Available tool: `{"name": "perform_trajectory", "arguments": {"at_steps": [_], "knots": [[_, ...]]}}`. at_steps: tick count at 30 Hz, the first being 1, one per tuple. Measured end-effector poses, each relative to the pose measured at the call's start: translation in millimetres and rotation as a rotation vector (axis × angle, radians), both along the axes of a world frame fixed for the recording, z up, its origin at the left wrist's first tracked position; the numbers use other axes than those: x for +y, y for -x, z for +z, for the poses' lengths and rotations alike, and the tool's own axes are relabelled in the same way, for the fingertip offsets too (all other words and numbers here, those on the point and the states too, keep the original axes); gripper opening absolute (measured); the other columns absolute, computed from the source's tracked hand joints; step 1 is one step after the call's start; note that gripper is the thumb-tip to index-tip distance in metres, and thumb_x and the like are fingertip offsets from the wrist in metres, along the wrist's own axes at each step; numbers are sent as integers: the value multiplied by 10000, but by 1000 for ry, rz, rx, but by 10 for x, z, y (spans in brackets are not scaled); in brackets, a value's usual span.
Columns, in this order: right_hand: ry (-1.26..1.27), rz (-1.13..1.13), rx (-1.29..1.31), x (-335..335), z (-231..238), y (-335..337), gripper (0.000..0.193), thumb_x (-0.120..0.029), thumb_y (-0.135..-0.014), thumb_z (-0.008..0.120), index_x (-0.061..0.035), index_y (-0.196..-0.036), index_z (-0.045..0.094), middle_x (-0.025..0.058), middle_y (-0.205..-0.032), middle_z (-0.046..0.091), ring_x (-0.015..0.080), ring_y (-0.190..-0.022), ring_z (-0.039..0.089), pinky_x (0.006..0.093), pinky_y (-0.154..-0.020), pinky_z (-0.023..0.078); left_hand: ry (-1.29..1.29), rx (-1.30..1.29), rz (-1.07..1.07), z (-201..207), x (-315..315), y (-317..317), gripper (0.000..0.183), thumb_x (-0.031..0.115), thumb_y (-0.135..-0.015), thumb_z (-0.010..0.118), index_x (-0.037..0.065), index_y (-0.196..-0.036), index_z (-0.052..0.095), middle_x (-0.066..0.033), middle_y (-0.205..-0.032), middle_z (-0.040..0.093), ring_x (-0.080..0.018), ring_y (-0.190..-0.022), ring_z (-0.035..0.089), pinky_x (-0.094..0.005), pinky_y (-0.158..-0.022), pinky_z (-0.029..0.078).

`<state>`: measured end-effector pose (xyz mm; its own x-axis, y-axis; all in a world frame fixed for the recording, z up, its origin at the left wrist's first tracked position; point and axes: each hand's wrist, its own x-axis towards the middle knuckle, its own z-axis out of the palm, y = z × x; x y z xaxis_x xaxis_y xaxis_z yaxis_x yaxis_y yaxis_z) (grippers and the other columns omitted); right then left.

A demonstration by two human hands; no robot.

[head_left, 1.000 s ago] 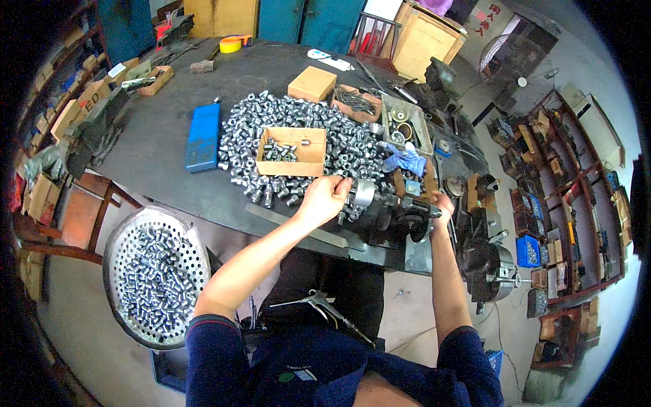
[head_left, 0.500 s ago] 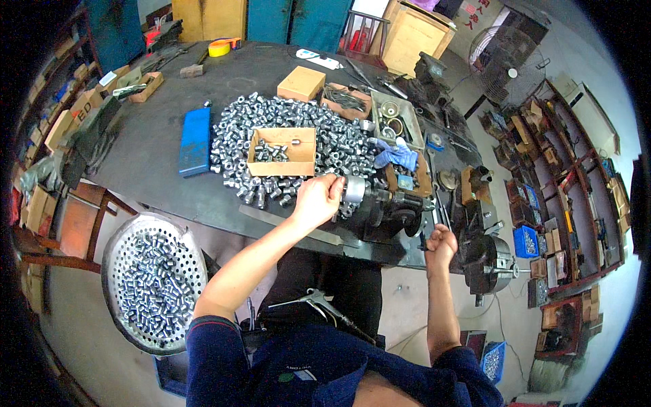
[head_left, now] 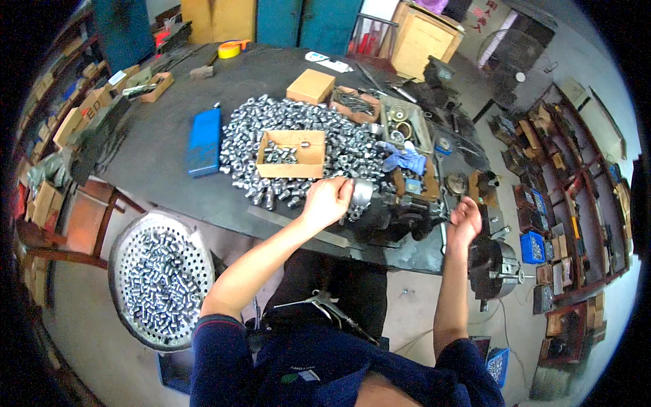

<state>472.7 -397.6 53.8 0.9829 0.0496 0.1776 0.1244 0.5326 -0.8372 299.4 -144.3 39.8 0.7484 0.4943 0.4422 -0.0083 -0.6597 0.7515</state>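
- Silver metal, and it's right at the centre of the action: a round cylinder [head_left: 364, 192] on the left end of a dark machine [head_left: 409, 218], by the near edge of the tabletop [head_left: 159, 139].
- Look at the left hand [head_left: 330, 202]! It's right up against the cylinder's left end, fingers drawn in narrow; whether they pinch a small part is hidden from this angle.
- Over to the right hand [head_left: 464, 222], just off the machine's right end, fingers loosely curled and a bit blurred; can't tell whether they hold anything.
- Here's the key line: the machine's long axis runs left to right between the two hands, with the cylinder just to the right of the left hand, clearly the nearer one. The right hand sits well apart from it, at the opposite end.
- Just beyond the left hand, a big heap of metal fittings [head_left: 241, 139] spreads out, an open cardboard box [head_left: 306, 169] sitting among them with a few more inside.
- Beyond the machine, a blue glove [head_left: 405, 160]; down at the left, off the tabletop, a perforated pan [head_left: 118, 288] loaded with more fittings!
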Motion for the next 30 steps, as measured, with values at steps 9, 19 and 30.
{"name": "perform_trajectory", "arguments": {"at_steps": [9,19,30], "knots": [[108,114,242,-230,-959,6,183,-185,-803,478,-10,-826,528,-5,-647,463,104,-517,425,203,-420,331,98,-1,7,-11,8,-8,320,260,-787,482,-3,-614,540,-205,-570,515,-362,-571,538,-425,-519,405],[92,15,-131,-21,-125,-230,140,-118,-816,461,-21,-871,545,-15,-644,452,39,-485,349,169,-387,235,102,6,20,36,246,75,323,243,-797,467,-21,-628,547,-214,-586,526,-339,-560,550,-420,-531,406],[69,155,153,-512,-810,274,170,-145,-840,407,-6,-898,486,-8,-633,420,47,-464,285,184,-403,217,-450,209,174,175,976,171,276,256,-743,543,16,-878,538,-182,-738,587,-344,-673,575,-423,-609,461]]}}
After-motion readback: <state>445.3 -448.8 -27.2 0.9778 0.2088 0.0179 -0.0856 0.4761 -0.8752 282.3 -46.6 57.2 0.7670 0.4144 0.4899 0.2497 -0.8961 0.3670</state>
